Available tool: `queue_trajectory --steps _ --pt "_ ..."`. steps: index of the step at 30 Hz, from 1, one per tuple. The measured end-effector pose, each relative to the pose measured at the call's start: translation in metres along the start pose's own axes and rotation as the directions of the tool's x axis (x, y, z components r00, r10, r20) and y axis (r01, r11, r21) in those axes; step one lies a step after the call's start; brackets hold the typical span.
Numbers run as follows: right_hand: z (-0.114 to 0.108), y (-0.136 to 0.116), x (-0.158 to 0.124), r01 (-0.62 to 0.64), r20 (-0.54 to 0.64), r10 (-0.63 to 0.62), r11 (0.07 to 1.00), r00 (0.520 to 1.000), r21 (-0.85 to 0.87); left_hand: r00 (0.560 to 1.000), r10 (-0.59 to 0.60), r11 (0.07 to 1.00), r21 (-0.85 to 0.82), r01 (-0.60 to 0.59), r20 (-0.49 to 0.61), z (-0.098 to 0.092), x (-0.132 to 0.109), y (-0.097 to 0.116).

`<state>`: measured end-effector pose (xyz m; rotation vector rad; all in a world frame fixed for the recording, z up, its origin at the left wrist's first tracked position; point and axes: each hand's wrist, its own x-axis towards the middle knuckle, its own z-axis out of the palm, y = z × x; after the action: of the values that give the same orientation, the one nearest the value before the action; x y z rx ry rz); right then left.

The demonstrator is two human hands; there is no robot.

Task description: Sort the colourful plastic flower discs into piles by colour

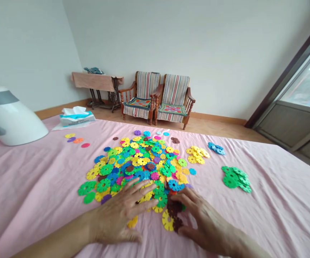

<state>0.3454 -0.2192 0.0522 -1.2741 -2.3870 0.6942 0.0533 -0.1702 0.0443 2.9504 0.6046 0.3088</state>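
Observation:
A heap of notched plastic discs (141,161), mixed yellow, green, blue, brown, pink and purple, lies on the pink cloth before me. My left hand (125,208) rests spread at the heap's front edge, fingers over yellow and blue discs. Beside it, my right hand (200,216) curves round several brown discs (174,208) at the heap's front right, thumb and fingertips apart. A yellow disc (167,220) lies flat between the two hands. Sorted by colour to the right are a yellow group (198,154), a blue group (216,148) and a green group (237,178).
A white jug (17,118) stands at the table's left, with a tissue box (76,117) behind it. A few loose discs (78,140) lie near the box. Beyond the table are two wooden armchairs (172,96) and a cloth-covered sewing table (95,80).

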Motion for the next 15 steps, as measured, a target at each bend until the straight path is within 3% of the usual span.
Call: queue_trajectory --steps 6,15 --pt "0.003 0.009 0.016 0.031 -0.037 -0.034 0.995 0.999 -0.1 0.999 0.041 0.998 0.044 -0.04 -0.007 0.012 0.027 -0.008" --pt "0.004 0.038 0.053 0.031 -0.217 -0.081 0.974 0.973 -0.224 0.984 -0.144 0.985 0.075 0.153 -0.109 0.027 0.062 -0.034"
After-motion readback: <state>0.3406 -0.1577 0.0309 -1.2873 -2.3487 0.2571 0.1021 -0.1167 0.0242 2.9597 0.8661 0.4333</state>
